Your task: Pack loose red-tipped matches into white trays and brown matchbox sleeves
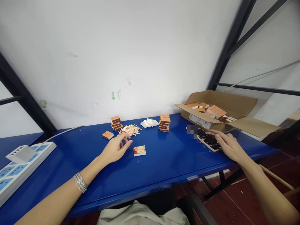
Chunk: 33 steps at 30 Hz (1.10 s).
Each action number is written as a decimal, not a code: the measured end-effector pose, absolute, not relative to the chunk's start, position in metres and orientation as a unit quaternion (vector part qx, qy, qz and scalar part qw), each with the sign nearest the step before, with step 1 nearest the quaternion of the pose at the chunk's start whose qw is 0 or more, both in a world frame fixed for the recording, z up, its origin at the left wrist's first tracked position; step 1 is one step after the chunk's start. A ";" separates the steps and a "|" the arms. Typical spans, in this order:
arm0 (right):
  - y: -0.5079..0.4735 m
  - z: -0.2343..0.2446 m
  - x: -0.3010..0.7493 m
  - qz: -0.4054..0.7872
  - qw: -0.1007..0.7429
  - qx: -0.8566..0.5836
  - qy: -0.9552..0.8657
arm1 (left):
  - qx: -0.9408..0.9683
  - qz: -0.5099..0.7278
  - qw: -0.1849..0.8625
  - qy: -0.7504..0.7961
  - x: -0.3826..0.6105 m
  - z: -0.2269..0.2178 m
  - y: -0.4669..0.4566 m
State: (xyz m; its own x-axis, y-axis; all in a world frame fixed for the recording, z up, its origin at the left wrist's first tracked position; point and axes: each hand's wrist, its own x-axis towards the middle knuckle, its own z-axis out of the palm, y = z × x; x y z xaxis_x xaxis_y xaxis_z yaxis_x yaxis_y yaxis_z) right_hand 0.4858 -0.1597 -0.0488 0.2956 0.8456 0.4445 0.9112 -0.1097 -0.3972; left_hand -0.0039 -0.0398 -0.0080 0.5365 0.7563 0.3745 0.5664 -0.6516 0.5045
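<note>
On the blue desk [164, 168], head view: a match-filled tray [140, 151] is set near the left hand [118, 148], held loosely open beside loose matches [131, 130]; a phone [207, 138] is touched by the right hand [228, 143], fingers outstretched. Print on stacked matchboxes [164, 120] and the carton [235, 101]'s white label [200, 121] cannot be read.

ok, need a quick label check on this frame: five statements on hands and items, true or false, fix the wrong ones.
1. The left hand is beside the loose matches. True.
2. The right hand is inside a carton. False: the right hand is at the phone.
3. The white tray has nothing in it. False: the white tray holds matches.
4. The cardboard box has its flaps open. True.
5. The power strip lies left of the left hand. True.
</note>
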 end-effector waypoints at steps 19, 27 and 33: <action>-0.142 -0.047 0.488 -0.055 0.277 -0.722 -0.632 | 0.861 0.282 0.167 0.389 -0.004 -0.008 -0.040; -0.144 -0.045 0.485 -0.057 0.278 -0.718 -0.635 | 0.859 0.285 0.166 0.391 -0.004 -0.008 -0.040; -0.146 -0.045 0.487 -0.067 0.301 -0.715 -0.628 | 0.861 0.287 0.157 0.388 -0.004 -0.008 -0.039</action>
